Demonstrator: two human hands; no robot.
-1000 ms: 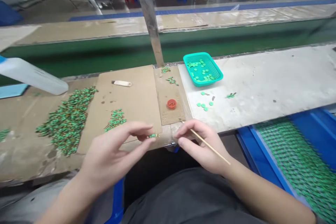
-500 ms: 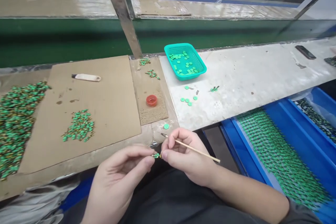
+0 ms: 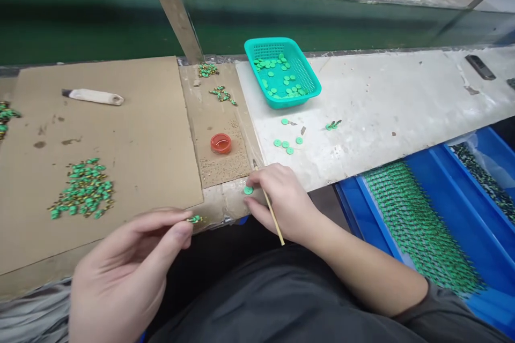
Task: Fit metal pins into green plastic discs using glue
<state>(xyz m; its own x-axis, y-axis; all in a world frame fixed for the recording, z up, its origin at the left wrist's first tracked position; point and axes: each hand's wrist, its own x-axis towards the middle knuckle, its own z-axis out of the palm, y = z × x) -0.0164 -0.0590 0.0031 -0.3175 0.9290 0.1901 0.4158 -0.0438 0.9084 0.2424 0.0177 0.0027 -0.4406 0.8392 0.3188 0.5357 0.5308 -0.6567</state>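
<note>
Between thumb and forefinger, my left hand (image 3: 132, 268) pinches a small green and gold piece (image 3: 195, 219) over the table's front edge. My right hand (image 3: 279, 201) has a thin wooden-handled brush (image 3: 272, 214) tucked among its fingers, dark tip up. Its forefinger and thumb are around a green disc (image 3: 248, 190) at the table edge; whether they grip it I cannot tell. Beyond, a small red cap (image 3: 221, 143) with liquid in it stands on a strip of cardboard (image 3: 223, 169). A pile of green and gold pieces (image 3: 84, 190) lies on the larger cardboard sheet (image 3: 148, 139).
A turquoise basket (image 3: 311, 83) holds several green discs. Loose discs (image 3: 285, 144) lie before it. A taped blade-like tool (image 3: 94, 97) rests on the cardboard at left. Blue trays (image 3: 422, 171) with green pieces stand lower right. A metal post (image 3: 173, 10) rises behind the table.
My hands have parted: the left moved left with the small green and gold piece, the right moved to the green disc at the table edge, still with the brush. The view tilted down.
</note>
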